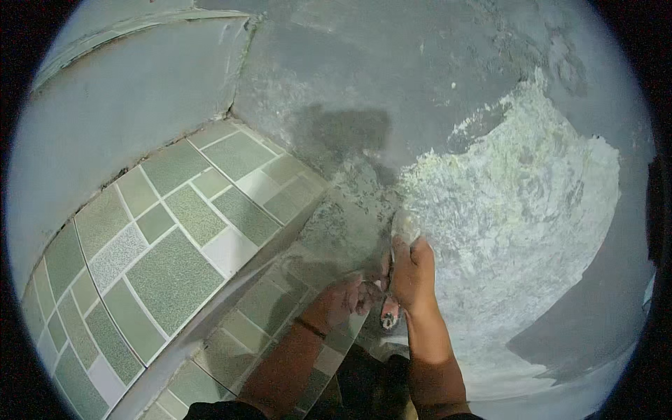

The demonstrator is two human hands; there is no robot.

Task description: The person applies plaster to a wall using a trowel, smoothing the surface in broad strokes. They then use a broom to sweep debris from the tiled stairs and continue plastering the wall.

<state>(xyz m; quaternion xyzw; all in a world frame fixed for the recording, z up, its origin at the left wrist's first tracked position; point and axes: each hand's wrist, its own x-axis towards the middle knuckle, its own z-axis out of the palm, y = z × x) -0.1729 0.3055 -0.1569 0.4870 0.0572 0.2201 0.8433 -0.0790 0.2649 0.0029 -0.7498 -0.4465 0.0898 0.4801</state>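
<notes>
My right hand (411,276) is closed around a scraper. The worn reddish end of its handle (390,315) sticks out below my fist, and a pale, flat end shows above the thumb, against the wall. My left hand (350,297) is beside it on the left, fingers curled and smeared grey. Something small and whitish shows at its fingertips, too unclear to name. In front of both hands is a grey wall with a large rough whitish patch (518,203), its surface uneven and its edges ragged. A darker damp-looking spot (343,129) lies up and left of it.
On the left a step or ledge is covered in green and white patterned tiles (185,280), with more tiles (245,329) lower down past its edge. A smooth grey-blue wall (133,98) rises behind it and meets the rough wall at a corner.
</notes>
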